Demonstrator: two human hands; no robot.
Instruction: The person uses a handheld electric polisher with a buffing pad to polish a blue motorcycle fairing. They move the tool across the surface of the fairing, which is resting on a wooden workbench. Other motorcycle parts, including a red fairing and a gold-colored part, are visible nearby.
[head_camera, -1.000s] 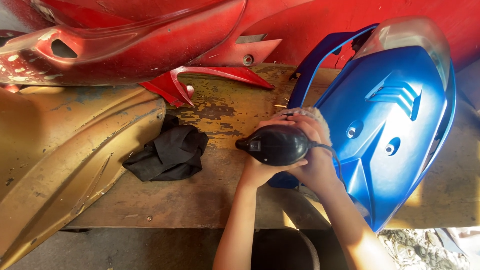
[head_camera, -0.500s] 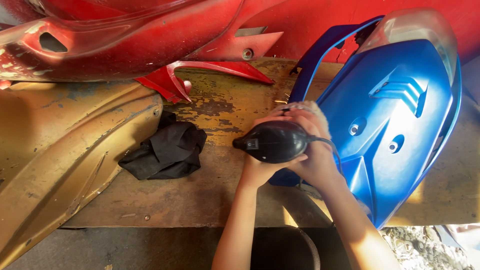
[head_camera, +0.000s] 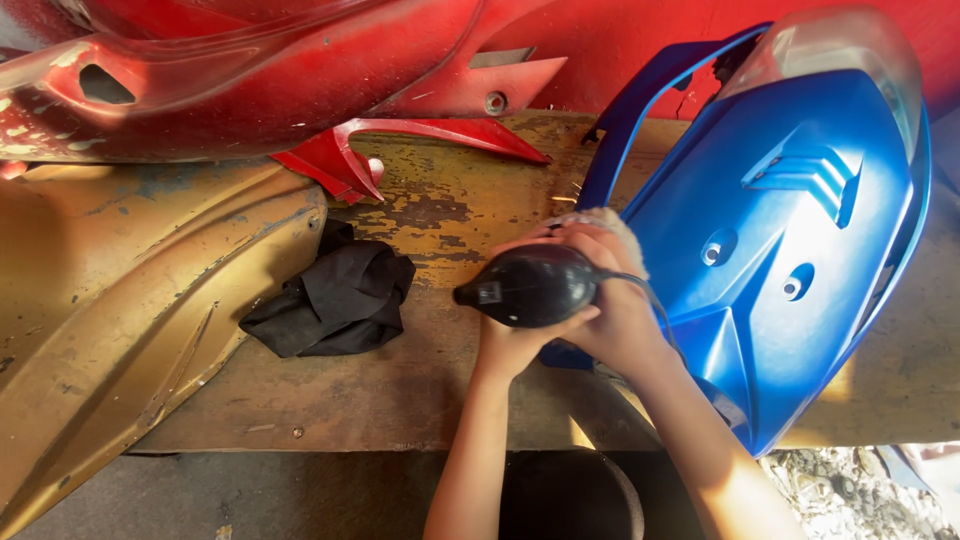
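Both hands are wrapped around one tool here, a black rounded power tool (head_camera: 530, 287) with a pale fluffy pad (head_camera: 612, 228) at its far end, sort of a small polisher. From the head camera, looking straight down, my left hand (head_camera: 515, 345) cups the tool body from underneath, fingers curled up around it. My right hand (head_camera: 612, 300) closes over the back end from above and the side, so the tool is clamped between the two. A thin dark cord (head_camera: 650, 295) loops off the tool's back end over my right wrist.

The tool sits over the worn wooden bench (head_camera: 440, 200), right at the left edge of the blue scooter panel (head_camera: 780, 260), and the fluffy pad looks to be touching or just beside that panel's edge; can't tell for sure which, since my fingers cover the contact spot. The tool's pointed nose faces left, toward a crumpled black rag (head_camera: 335, 295) lying on the bench nearby, not touching it.

Further left is a dusty gold body panel (head_camera: 130, 310) lying flat, and along the top of the bench a red fairing panel (head_camera: 260, 75) with scuffed paint. The blue panel has a clear lens piece (head_camera: 840, 45) at its top end.
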